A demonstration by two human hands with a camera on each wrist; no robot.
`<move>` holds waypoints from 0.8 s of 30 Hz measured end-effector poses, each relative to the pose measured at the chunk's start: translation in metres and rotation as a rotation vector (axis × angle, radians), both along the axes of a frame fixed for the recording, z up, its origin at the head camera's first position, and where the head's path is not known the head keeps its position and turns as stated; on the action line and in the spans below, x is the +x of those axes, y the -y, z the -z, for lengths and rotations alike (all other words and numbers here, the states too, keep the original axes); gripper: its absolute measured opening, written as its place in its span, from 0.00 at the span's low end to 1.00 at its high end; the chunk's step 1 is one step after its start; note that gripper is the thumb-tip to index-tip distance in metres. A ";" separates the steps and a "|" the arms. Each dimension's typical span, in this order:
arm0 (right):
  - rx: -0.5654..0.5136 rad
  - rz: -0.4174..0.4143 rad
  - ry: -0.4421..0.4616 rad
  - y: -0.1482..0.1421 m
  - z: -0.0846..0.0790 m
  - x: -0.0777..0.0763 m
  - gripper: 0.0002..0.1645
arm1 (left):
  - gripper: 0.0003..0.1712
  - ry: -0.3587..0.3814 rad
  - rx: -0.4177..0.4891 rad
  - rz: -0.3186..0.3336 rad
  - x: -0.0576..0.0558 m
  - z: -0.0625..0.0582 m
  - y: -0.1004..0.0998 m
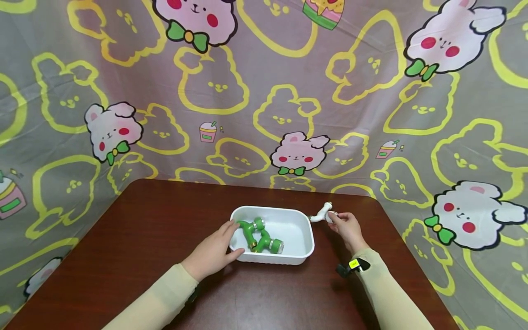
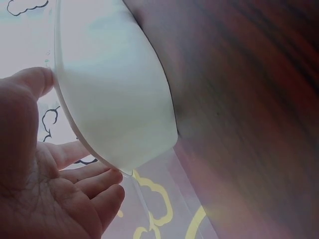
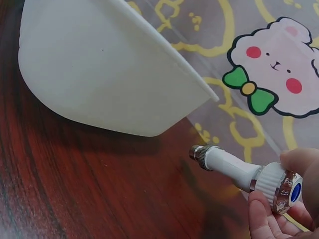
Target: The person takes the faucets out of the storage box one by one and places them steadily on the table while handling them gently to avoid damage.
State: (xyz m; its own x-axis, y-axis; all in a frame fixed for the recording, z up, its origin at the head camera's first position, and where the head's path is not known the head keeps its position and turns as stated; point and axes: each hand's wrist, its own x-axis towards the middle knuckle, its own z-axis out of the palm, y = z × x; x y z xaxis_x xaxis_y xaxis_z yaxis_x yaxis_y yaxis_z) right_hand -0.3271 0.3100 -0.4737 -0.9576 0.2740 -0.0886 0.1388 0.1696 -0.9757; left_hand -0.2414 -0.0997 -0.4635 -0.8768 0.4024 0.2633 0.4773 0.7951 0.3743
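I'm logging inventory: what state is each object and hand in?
White rectangular plastic tub: upright, uncovered.
Two green taps with metallic ends: lying inside the tub.
White tap with blue-centred knob: held outside the tub.
Left hand: touching the tub.
Right hand: pinching the white tap's knob.

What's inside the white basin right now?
In the white basin, one green faucet and a second green faucet lie together toward the left end. The floor beneath them is covered, and the left hand hides part of the left rim.
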 end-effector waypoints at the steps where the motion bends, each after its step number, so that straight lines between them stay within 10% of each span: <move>1: -0.007 -0.004 -0.001 0.001 0.001 -0.001 0.26 | 0.43 0.000 -0.002 -0.001 0.000 0.000 0.000; 24: -0.076 -0.016 0.049 0.004 0.007 -0.005 0.23 | 0.43 -0.006 -0.002 0.002 -0.001 0.002 0.001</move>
